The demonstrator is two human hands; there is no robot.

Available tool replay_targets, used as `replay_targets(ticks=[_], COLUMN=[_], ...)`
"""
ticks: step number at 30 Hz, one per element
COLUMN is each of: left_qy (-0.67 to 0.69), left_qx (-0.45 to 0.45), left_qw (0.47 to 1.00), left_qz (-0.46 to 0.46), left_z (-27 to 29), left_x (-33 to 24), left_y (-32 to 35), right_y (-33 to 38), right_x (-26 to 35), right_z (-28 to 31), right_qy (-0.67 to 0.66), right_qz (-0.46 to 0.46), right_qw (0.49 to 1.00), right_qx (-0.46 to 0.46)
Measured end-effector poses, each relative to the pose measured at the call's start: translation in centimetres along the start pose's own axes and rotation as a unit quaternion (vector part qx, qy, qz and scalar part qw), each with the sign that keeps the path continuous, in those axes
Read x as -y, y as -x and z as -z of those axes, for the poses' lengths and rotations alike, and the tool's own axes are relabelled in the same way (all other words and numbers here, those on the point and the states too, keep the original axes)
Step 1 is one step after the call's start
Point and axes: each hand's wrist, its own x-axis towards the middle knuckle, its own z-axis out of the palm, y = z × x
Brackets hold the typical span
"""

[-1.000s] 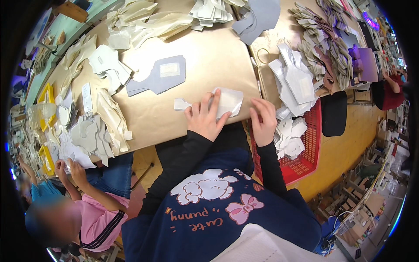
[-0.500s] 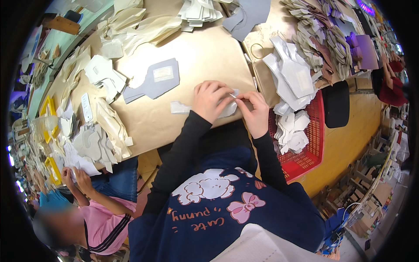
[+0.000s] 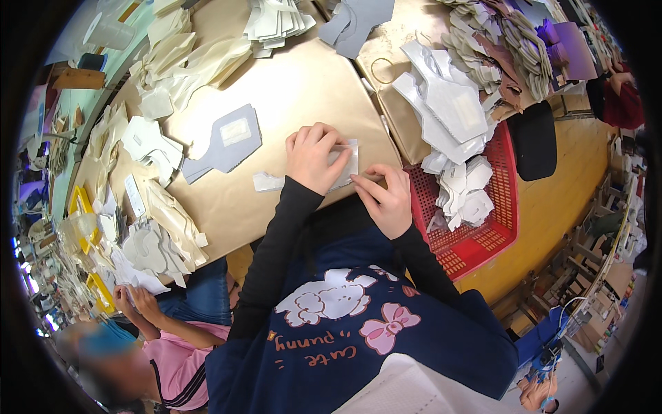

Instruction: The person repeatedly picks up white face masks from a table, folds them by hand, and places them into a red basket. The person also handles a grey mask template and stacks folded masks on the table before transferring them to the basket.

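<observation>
A light grey-white cut piece [image 3: 269,181] lies on the paper-covered table near its front edge. My left hand [image 3: 314,160] rests over its middle and hides much of it. The left fingers are bent in, thumb close to the index finger; anything between them is hidden. At the piece's right corner, my right hand [image 3: 387,199] has its thumb and index fingertips together on the edge. Further left on the table is a darker grey cut piece [image 3: 243,141] with a pale rectangular patch [image 3: 234,132].
A red plastic basket [image 3: 507,186] with white cut pieces [image 3: 463,196] stands to the right. Larger silvery pieces [image 3: 448,103] lie above it. Stacks of cream pieces [image 3: 207,65] and white pieces [image 3: 150,146] cover the left side. A co-worker in pink [image 3: 183,362] sits at lower left.
The thin pale bit held between both hands no longer shows. My hands have moved apart, the right one down to the piece's corner. The view has shifted, so table things appear further left.
</observation>
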Motion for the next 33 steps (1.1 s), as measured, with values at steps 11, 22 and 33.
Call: replay_targets(ticks=[11,22,33], left_qy=[0.074,0.094,-0.249], left_qx=[-0.017,-0.083,-0.073], left_qw=[0.996,0.99,0.965], left_qz=[0.047,0.069,0.042], left_z=[-0.4,-1.7,-3.4], left_x=[0.5,-0.2,-1.0], left_y=[-0.4,-0.1,1.4], right_y=[1.1,0.6,-0.6], right_x=[-0.5,-0.7,-1.2], right_z=[-0.2,0.0,0.6], right_qy=[0.048,0.056,0.14], right_qz=[0.034,0.067,0.042], right_qw=[0.998,0.996,0.982], right_qx=[0.011,0.023,0.122])
